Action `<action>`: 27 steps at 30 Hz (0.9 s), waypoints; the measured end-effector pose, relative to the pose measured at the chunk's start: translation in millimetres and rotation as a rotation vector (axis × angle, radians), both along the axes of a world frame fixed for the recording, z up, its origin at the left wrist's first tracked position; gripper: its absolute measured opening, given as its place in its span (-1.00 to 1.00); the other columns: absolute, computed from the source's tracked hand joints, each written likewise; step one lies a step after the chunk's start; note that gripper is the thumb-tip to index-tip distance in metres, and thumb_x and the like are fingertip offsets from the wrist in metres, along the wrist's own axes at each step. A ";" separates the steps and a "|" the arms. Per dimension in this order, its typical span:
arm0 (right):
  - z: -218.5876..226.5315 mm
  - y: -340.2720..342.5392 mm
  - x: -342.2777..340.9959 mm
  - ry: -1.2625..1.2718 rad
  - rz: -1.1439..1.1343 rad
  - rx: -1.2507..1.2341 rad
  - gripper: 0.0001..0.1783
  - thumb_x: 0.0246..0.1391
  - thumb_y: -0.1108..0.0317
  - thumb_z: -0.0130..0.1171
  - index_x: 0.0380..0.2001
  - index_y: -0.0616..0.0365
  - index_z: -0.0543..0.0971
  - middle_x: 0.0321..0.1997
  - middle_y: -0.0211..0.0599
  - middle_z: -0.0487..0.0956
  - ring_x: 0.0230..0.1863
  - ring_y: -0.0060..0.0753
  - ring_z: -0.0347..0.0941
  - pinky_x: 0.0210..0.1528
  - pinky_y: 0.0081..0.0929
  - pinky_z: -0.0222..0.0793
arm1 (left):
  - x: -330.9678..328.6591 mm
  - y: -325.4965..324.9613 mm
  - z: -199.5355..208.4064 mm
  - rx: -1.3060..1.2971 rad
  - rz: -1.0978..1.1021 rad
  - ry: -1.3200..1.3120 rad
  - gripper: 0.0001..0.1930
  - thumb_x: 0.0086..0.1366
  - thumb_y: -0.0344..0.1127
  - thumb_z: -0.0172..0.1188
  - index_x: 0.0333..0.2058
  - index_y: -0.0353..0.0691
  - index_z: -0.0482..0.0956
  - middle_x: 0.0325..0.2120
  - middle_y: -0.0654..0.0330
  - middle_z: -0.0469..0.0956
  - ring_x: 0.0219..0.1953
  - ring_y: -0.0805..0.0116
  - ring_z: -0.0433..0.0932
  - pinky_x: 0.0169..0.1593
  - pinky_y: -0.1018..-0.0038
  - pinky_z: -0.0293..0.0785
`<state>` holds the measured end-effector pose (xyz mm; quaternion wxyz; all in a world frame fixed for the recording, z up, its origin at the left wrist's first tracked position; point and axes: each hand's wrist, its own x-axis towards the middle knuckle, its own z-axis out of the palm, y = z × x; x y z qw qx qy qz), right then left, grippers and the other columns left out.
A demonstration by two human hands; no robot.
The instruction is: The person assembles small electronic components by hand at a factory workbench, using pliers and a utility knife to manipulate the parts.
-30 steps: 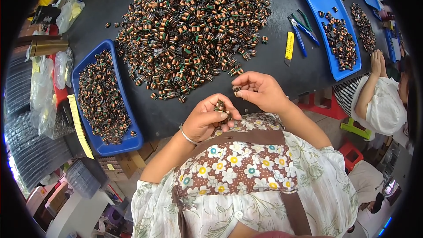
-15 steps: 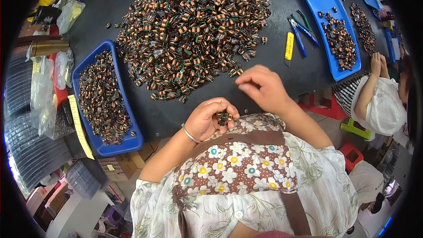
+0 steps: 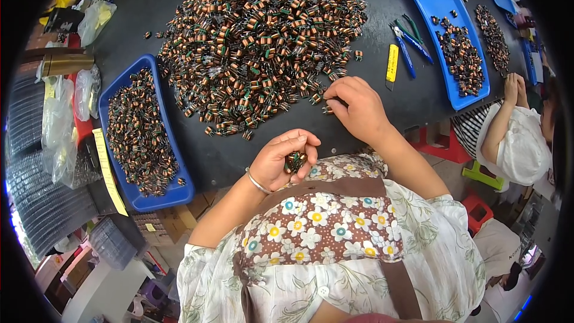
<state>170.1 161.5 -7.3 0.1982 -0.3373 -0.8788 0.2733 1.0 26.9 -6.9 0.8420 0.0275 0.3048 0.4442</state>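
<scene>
A big heap of small copper-wound coils (image 3: 263,42) with dark cores and green bits covers the middle of the black table. My left hand (image 3: 281,158), a bangle on its wrist, is cupped in front of my apron with its fingers curled round several coils (image 3: 295,161). Past it to the right, my right hand (image 3: 359,110) is at the heap's near right edge, fingers bent toward the thumb. A single coil (image 3: 327,109) shows at those fingertips; the fingers partly hide the grip.
At left stands a deep blue tray (image 3: 185,188) full of coils. To the right lie a yellow utility knife (image 3: 391,66), blue-handled cutters (image 3: 406,57), green-handled pliers (image 3: 414,27) and another blue tray (image 3: 439,0) with coils. A co-worker's hands (image 3: 513,90) rest at the far right table edge.
My right hand has moved a little up to the heap's edge, where a coil now shows at its fingertips. My left hand has turned slightly and shifted left, showing more of its coils.
</scene>
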 end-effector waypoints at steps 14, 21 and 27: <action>6.6 2.3 -12.4 0.114 -0.030 -0.116 -0.80 -0.14 0.52 0.20 -0.34 0.18 0.53 -0.34 -0.29 0.52 -0.42 -0.38 0.47 -0.35 -0.46 0.39 | 6.9 0.7 4.4 -0.091 0.056 0.361 -0.87 0.20 -0.41 0.13 -0.27 -0.28 0.46 -0.45 0.20 0.54 -0.63 0.64 0.38 -0.66 0.73 0.24; 6.5 -1.5 -7.6 0.052 0.039 -0.228 -0.80 -0.15 0.51 0.21 -0.36 0.20 0.53 -0.40 -0.30 0.49 -0.54 -0.49 0.41 -0.48 -0.59 0.32 | 8.8 -0.1 4.2 -0.082 0.099 0.476 -0.88 0.19 -0.44 0.11 -0.27 -0.28 0.45 -0.43 0.18 0.55 -0.64 0.68 0.36 -0.66 0.75 0.23; 28.4 -22.7 -8.6 0.095 0.241 -0.396 -0.89 -0.12 0.43 0.19 -0.43 0.16 0.56 -0.47 -0.26 0.55 -0.43 -0.25 0.49 -0.37 -0.41 0.40 | 10.7 0.7 -0.6 -0.022 0.155 0.523 -0.87 0.19 -0.46 0.10 -0.27 -0.26 0.41 -0.43 0.20 0.55 -0.65 0.69 0.35 -0.66 0.76 0.20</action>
